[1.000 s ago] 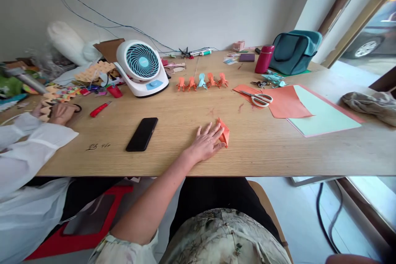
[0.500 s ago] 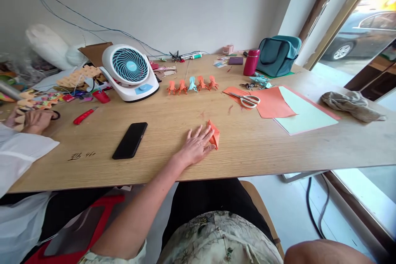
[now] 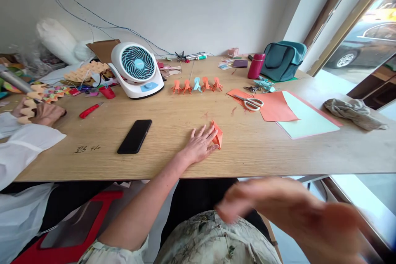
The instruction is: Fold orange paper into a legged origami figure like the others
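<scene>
My left hand lies flat on the wood with its fingers spread, partly covering a small folded piece of orange paper. The paper's right part, with its creases and pointed ends, shows beside the fingertips. My right hand hangs over my lap, below the table edge, badly smeared by motion, so its fingers and anything in them cannot be made out. Beyond the left hand stands a row of several folded paper figures, mostly orange with one light blue.
Scissors lie on orange paper, beside pale green sheets. A black phone, red cutter and white fan are to the left. A co-worker's hands work at far left. A red bottle stands near a teal bag.
My right hand has come into view from the lower right, swinging up and left over my lap. My left hand still rests on the folded paper. The camera view has shifted slightly.
</scene>
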Action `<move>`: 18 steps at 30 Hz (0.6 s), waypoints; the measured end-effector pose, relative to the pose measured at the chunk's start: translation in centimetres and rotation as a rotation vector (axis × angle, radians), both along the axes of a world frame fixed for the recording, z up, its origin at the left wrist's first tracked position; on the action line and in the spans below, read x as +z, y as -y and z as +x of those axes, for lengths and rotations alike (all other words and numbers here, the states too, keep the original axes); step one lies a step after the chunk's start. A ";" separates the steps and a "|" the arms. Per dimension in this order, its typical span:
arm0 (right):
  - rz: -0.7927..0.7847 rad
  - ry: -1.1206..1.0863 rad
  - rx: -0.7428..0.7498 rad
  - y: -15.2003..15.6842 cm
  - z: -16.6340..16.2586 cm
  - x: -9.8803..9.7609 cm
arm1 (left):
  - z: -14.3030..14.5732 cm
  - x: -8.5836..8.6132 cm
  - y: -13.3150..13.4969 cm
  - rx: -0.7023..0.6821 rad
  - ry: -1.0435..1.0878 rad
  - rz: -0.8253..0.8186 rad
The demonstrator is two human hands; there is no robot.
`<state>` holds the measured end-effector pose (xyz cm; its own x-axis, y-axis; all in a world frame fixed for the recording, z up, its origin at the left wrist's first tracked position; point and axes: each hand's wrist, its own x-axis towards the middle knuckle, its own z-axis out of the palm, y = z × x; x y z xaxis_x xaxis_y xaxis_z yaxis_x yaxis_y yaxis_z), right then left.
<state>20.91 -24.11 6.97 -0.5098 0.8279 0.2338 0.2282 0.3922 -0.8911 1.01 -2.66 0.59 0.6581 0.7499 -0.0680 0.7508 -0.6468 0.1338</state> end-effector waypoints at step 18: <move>0.362 0.409 -0.300 -19.8 2.2 -5.9 | 0.2 0.1 -0.2 0.071 0.001 -0.019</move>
